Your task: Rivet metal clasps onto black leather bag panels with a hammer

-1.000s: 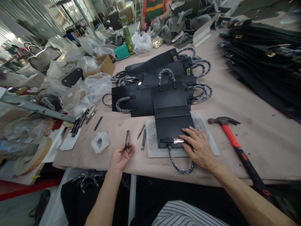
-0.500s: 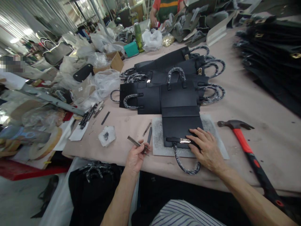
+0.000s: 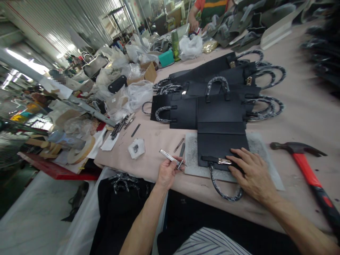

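My left hand (image 3: 168, 173) is closed around a slim silver metal tool (image 3: 169, 156) with a straight bar and thin prongs; its exact kind is unclear. It hovers by the table's front edge, left of a pale stone-like slab (image 3: 265, 156). My right hand (image 3: 251, 173) lies with spread fingers on a black bag panel (image 3: 220, 143) on that slab. Its fingertips are beside a metal clasp (image 3: 224, 161) on a short black strap. A plastic-wrapped handle (image 3: 225, 194) hangs from the panel toward me.
Behind lie several black bag pieces (image 3: 183, 113) with wrapped handles. A claw hammer (image 3: 305, 166) rests on the right. Left are a white block (image 3: 136, 148), a dark strip (image 3: 135, 130) and a small metal tool (image 3: 179, 145). A person (image 3: 212, 12) works across the table.
The view has swung left, so the table's things appear farther right. The metal tool in my left hand has turned slightly and catches more light. My right hand stays on the panel.
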Demonstrator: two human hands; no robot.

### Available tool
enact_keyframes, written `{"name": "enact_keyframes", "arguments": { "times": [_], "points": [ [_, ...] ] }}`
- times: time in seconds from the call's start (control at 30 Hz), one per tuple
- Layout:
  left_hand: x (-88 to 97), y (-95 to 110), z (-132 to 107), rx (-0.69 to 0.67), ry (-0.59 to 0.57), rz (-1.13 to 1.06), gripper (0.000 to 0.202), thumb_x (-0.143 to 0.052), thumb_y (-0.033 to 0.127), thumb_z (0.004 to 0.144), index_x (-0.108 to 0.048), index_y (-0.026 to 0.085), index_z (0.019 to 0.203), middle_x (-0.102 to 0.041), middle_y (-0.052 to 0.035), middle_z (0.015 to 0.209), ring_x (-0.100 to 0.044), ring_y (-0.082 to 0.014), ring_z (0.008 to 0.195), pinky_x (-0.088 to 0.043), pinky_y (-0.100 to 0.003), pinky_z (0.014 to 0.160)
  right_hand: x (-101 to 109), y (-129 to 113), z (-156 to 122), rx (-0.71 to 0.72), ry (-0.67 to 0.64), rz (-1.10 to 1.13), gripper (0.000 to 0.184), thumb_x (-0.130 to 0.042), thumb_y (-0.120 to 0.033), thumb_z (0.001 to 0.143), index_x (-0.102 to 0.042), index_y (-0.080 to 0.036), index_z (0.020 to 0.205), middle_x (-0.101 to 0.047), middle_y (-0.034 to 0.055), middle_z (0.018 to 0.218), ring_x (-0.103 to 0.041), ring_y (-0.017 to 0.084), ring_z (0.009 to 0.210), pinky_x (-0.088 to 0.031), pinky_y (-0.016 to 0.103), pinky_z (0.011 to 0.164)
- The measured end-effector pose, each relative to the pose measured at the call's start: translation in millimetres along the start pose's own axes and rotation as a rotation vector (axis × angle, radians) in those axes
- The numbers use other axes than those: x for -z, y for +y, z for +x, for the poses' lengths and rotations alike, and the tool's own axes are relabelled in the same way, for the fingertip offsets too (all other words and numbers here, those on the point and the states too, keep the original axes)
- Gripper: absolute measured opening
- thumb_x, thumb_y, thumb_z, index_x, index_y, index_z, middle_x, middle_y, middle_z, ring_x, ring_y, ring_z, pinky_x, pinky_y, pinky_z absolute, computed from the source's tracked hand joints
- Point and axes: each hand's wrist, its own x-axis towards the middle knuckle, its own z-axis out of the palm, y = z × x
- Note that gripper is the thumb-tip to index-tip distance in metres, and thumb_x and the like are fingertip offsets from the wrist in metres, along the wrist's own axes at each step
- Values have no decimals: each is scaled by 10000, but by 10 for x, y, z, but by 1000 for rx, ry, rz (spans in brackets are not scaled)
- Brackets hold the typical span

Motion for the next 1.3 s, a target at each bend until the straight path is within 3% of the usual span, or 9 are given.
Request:
{"name": "enact_keyframes", "arguments": {
  "times": [0.33,0.53,0.67,0.8,0.93,1.1,1.3],
  "points": [
    [-123,-4,135,-93,-74,128,474,-926,472,715,-757,106,965,-776,-112,919,-713,-186,721,-591,-297,710,1,3,-7,31,18,8,349,-484,-377,993,-685,-228,1235,-596,103,1438,-463,364,1403,-341,628,1153],
    [-250,-53,348,-308,-103,359,384,-846,456,820,-783,140,1029,-777,-108,1013,-716,-204,830,-551,-273,732,50,-48,3,2,-10,14,332,-514,-316,976,-680,-241,1254,-581,96,1459,-433,354,1430,-336,631,1162],
    [-464,-65,477,-380,-185,449,327,-815,440,845,-775,159,1007,-774,-111,1058,-723,-259,993,-573,-351,888,91,-50,2,9,-16,31,332,-510,-269,963,-674,-229,1249,-585,103,1447,-441,351,1422,-343,645,1162],
    [-591,-138,526,-427,-262,538,262,-793,405,859,-765,167,964,-776,-100,1056,-723,-256,1023,-561,-388,975,154,24,-5,28,-38,71,357,-518,-222,930,-673,-211,1252,-573,116,1455,-422,351,1437,-369,635,1164],
    [-590,-238,534,-436,-262,490,255,-785,400,873,-751,162,956,-775,-105,1048,-734,-248,995,-585,-374,931,220,99,-1,74,-64,100,360,-517,-210,933,-673,-191,1257,-571,126,1451,-417,339,1438,-403,603,1163],
    [-584,-282,518,-442,-293,414,238,-794,377,885,-733,164,970,-763,-97,1057,-749,-236,943,-598,-367,907,208,47,24,21,-46,62,357,-506,-214,954,-668,-195,1272,-576,123,1437,-418,344,1437,-388,611,1171],
    [-584,-307,516,-447,-309,448,232,-786,374,902,-723,171,997,-751,-108,1107,-731,-258,1023,-586,-391,944,179,27,33,19,-47,41,348,-512,-227,962,-662,-180,1273,-572,124,1437,-424,346,1426,-385,594,1175]
  ]
}}
